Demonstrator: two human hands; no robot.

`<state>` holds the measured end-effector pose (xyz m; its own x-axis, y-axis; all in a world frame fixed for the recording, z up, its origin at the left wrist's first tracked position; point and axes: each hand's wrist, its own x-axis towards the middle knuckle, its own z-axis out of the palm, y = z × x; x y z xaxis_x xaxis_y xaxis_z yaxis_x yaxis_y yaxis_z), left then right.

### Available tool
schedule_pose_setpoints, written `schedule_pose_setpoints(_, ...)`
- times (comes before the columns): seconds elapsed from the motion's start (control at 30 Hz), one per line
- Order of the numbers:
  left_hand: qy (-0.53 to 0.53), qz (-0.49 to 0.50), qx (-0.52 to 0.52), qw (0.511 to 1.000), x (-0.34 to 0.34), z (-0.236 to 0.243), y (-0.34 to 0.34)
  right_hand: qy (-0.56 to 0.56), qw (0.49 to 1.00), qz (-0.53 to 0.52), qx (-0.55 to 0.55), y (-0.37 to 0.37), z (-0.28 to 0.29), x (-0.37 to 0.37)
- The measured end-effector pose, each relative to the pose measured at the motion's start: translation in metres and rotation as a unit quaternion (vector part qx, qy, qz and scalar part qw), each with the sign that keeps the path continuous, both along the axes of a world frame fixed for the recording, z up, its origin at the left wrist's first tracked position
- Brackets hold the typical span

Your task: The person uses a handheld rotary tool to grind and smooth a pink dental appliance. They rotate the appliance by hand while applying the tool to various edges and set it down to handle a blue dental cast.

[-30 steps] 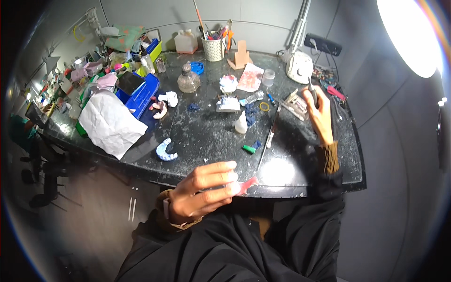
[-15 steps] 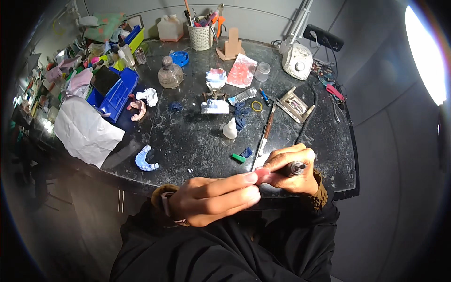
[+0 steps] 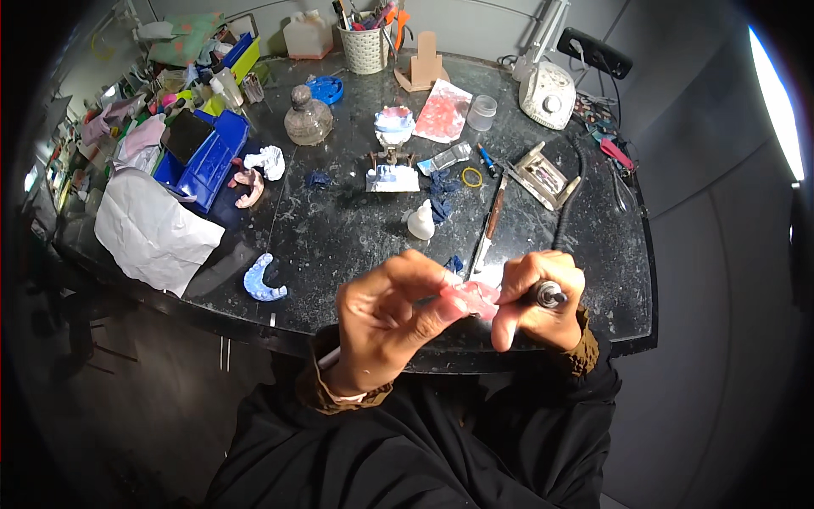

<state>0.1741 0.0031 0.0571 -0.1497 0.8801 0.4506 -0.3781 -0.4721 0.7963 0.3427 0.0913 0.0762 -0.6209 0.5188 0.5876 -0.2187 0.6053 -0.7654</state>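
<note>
My left hand (image 3: 386,322) pinches a translucent pink piece (image 3: 475,297), with wire-like detail on it, between finger and thumb. My right hand (image 3: 543,310) is closed around a dark rotary handpiece (image 3: 551,294), whose cord runs up the right side of the worktop. Its fingertips are at the right edge of the pink piece; whether the tool's tip touches it is hidden. Beyond my hands lie a wooden-handled knife (image 3: 492,220) and a white dropper bottle (image 3: 421,222). A blue horseshoe-shaped piece (image 3: 263,284) lies to the left of my left hand.
The dark worktop (image 3: 610,288) holds an articulator with casts (image 3: 393,174), glass jar (image 3: 308,125), pink-smeared pad (image 3: 443,109), cream control box (image 3: 545,97), pliers holder (image 3: 365,47) and metal tray (image 3: 543,174). Blue bins (image 3: 203,165) and crumpled paper (image 3: 153,233) crowd the left; a lamp (image 3: 776,102) glows right.
My right hand has come down with the handpiece to meet my left hand. My left hand has since turned and lifted the pink piece slightly higher.
</note>
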Motion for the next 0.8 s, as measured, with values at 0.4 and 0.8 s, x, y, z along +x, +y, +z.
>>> schedule_pose_setpoints(0.4,-0.126,-0.174,-0.017,0.976,-0.005,-0.003,0.009,-0.144,0.964,-0.073,0.211,0.009,-0.014,-0.003)
schedule_pose_setpoints(0.8,-0.094,-0.127,-0.018,0.987,-0.006,-0.006,0.014,-0.13,0.958,-0.079,0.241,0.009,-0.015,-0.008)
